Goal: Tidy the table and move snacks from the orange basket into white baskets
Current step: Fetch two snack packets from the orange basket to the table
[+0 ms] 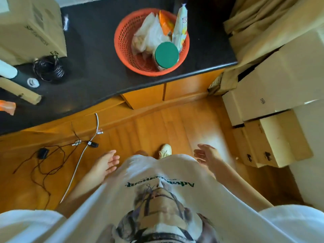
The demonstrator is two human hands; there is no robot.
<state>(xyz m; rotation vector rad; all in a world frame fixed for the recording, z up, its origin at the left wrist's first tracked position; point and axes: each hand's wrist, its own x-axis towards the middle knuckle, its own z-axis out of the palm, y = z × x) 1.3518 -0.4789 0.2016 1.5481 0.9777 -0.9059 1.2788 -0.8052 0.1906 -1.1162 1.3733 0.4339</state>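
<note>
Orange plastic mesh marks the target: the orange basket (pixel 151 41) sits on the black countertop (pixel 98 55), close to its front edge and up ahead of the person, a little right of the body's midline. Inside it are several snacks — a jar with a green lid (pixel 166 55) leaning at the near rim, pale clear bags (pixel 150 35) heaped toward the left, an orange packet (pixel 165 23) behind them, and a tall white packet (pixel 180 27) standing almost upright against the right wall, its long axis running away from the viewer.

Both hands are low by the hips, well apart from the basket and from each other, with the white shirt (pixel 163 186) between them. The left hand (pixel 109 163) has its fingers loosely extended and holds nothing; the right hand (pixel 206 153) is likewise spread and empty. Neither touches anything.

The basket lies forward and up from both hands. By my reading the right hand is the nearer one, and the green-lidded jar, nearest the counter's front edge, looks the easiest first reach. No white baskets are visible here, so where the snacks should go cannot be told.

Elsewhere there are cardboard boxes (pixel 273 95) stacked at right, another box (pixel 29 27) and a coil of black cable (pixel 49 69) on the counter at left, and loose cables (pixel 52 155) on the wooden floor (pixel 157 127).
</note>
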